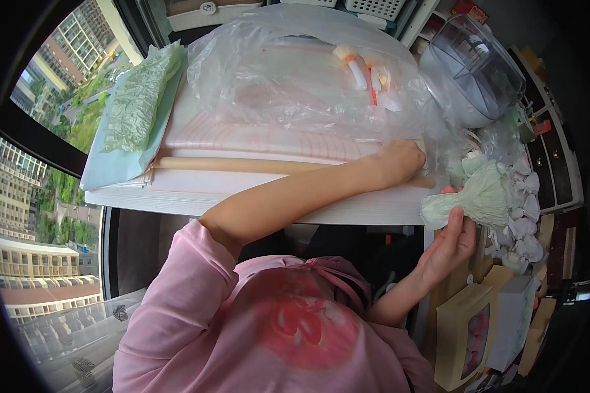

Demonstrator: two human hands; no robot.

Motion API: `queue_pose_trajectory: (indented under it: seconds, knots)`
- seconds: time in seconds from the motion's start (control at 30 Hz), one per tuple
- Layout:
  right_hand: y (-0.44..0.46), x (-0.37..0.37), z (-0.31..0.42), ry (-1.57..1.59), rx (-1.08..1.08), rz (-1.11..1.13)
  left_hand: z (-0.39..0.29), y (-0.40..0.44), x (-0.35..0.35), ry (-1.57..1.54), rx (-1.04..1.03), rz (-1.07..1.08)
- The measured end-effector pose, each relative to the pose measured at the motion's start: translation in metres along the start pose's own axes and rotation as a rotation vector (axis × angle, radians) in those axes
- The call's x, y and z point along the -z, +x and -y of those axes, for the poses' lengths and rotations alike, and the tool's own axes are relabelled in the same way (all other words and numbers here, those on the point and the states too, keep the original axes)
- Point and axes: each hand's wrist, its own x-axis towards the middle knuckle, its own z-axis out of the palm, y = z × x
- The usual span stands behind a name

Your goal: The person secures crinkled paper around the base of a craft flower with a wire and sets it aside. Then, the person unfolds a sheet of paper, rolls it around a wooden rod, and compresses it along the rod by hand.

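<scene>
My right hand pinches a pale green crinkled bundle, gathered near its middle and fanned out on both sides, just past the table's right end. Across the table reaches my left arm, and my left hand is closed beside the clear plastic sheet. Whatever its fingers hold is hidden. Under that forearm runs a long wooden rod, whose far end shows to the right of it. A pinkish lined sheet lies beneath the plastic.
A green crinkled sheet rests on light blue sheets at the left, by the window. A clear-lidded container stands at the back right. Several whitish bundles are heaped right of the table, above a windowed carton.
</scene>
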Motion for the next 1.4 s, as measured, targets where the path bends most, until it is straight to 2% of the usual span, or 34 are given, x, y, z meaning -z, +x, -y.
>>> queue_pose_trajectory:
  seconds: [0.13,0.2,0.33,0.4,0.43,0.5,0.53,0.6,0.63,0.7,0.77,0.93,0.97,1.03,1.27,1.4]
  knots:
    - [0.000,0.000,0.001,-0.005,0.004,-0.003,-0.004,-0.004,0.010,-0.010,-0.005,0.025]
    - [0.001,0.001,-0.002,-0.009,0.002,-0.008,-0.005,-0.008,0.018,-0.049,-0.009,-0.096]
    - [0.003,-0.004,-0.007,0.026,-0.068,-0.010,0.000,-0.020,0.041,-0.163,0.041,-0.127]
    - [0.003,-0.009,-0.010,0.040,-0.092,-0.008,0.004,-0.038,0.059,-0.416,0.042,-0.191]
    - [0.004,-0.013,-0.013,0.063,-0.117,-0.006,0.004,-0.047,0.070,-0.412,0.042,-0.191]
    - [0.004,-0.021,-0.015,0.087,-0.145,-0.004,0.003,-0.068,0.087,-0.795,0.273,-0.078]
    - [0.003,-0.028,-0.015,0.129,-0.186,0.044,0.005,-0.079,0.091,-0.792,0.272,-0.077]
    - [0.000,-0.041,-0.016,0.191,-0.266,0.114,0.005,-0.102,0.096,-1.127,0.287,-0.048]
    - [-0.003,-0.050,-0.015,0.217,-0.305,0.136,0.004,-0.111,0.096,-1.124,0.285,-0.047]
    - [-0.009,-0.058,-0.013,0.272,-0.366,0.328,0.002,-0.129,0.092,-1.154,0.181,-0.045]
    - [-0.017,-0.070,-0.012,0.287,-0.417,0.430,0.002,-0.140,0.087,-1.142,0.204,-0.034]
    - [-0.032,-0.085,-0.011,0.332,-0.414,0.462,-0.001,-0.152,0.079,-1.156,0.360,-0.300]
    - [-0.035,-0.087,-0.010,0.331,-0.413,0.460,-0.002,-0.153,0.076,-1.157,0.358,-0.298]
    - [-0.040,-0.091,-0.009,0.310,-0.410,0.479,-0.002,-0.154,0.068,-1.139,0.320,-0.461]
    - [-0.047,-0.092,-0.008,0.240,-0.348,0.539,-0.003,-0.166,0.069,-1.175,0.342,-0.475]
    - [-0.048,-0.096,-0.005,0.218,-0.288,0.557,-0.003,-0.169,0.076,-1.017,0.372,-0.457]
